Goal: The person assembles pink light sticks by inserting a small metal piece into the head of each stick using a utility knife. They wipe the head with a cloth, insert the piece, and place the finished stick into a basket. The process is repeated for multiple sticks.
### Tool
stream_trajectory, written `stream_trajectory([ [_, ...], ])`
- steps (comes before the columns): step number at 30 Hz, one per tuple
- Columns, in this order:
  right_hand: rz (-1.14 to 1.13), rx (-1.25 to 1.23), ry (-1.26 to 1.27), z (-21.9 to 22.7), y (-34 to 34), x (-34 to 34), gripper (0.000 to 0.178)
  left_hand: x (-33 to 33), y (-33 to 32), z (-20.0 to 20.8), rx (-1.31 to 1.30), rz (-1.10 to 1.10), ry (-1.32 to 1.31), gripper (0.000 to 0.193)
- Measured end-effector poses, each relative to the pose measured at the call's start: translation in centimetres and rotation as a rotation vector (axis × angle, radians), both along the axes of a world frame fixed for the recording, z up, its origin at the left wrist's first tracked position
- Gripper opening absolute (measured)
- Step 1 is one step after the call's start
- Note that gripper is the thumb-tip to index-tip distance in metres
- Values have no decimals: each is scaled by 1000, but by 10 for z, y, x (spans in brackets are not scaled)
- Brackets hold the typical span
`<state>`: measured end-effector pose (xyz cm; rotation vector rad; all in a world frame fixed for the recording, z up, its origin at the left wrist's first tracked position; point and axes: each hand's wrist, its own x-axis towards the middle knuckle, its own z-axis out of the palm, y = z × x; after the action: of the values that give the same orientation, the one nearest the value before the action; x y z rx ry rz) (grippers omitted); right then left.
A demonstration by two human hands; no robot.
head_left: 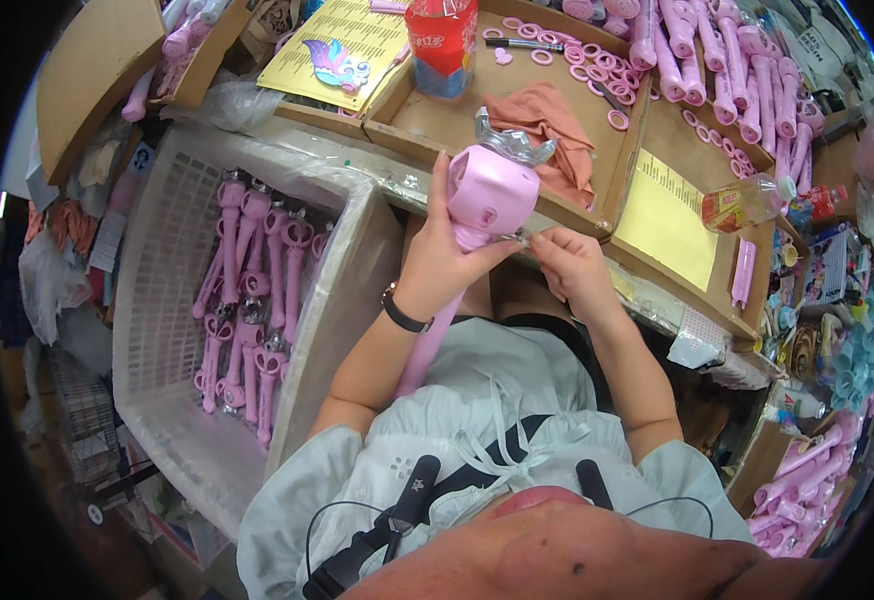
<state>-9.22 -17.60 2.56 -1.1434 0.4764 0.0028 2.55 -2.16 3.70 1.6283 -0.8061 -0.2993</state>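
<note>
One pink wand (494, 190) with one silver crown (517, 143) on its head is held between the two hands. The left hand (435, 255) wraps its neck, fingers up along the head's left side and thumb across just below it. The right hand (569, 262) is beside the neck, thumb and forefinger pinching a tiny silvery piece; I cannot tell what it is. The handle slants down over the lap.

One white crate (149, 250) at the left contains roughly a dozen pink wands (249, 300), overlapping too much for an exact count. The worktop beyond carries cardboard trays (462, 122) with one peach cloth (547, 130), one black pen (524, 44) and dozens of pink rings (607, 70). Two yellow sheets (669, 215) bear rows of print too small to read. One upright red bottle (442, 50) has pale lettering; one clear bottle (747, 203), lying at the right, has a printed label.
</note>
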Motion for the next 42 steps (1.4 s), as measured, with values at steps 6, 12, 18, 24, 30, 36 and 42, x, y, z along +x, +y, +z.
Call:
stream_trajectory([
  [6, 114, 412, 93, 5, -5, 4, 19, 0, -3, 2, 18, -41, 50, 106],
  [12, -238, -1470, -367, 4, 22, -6, 13, 8, -11, -8, -106, -156, 406, 101],
  [18, -44, -332, -82, 8, 4, -5, 21, 4, -7, -7, -46, -119, 71, 102],
  [24, 73, -177, 43, 6, 11, -15, 28, 11, -5, -14, -180, -211, 98, 102],
  [30, -152, -913, -361, -7, 53, -17, 40, 40, -13, 6, -745, -84, 654, 87],
  [36, -219, -927, -417, -34, 84, -17, 45, 11, -20, 9, -540, -225, 590, 40],
  [42, -239, -912, -489, -49, 79, -25, 43, 6, -21, 3, -610, -292, 691, 48],
])
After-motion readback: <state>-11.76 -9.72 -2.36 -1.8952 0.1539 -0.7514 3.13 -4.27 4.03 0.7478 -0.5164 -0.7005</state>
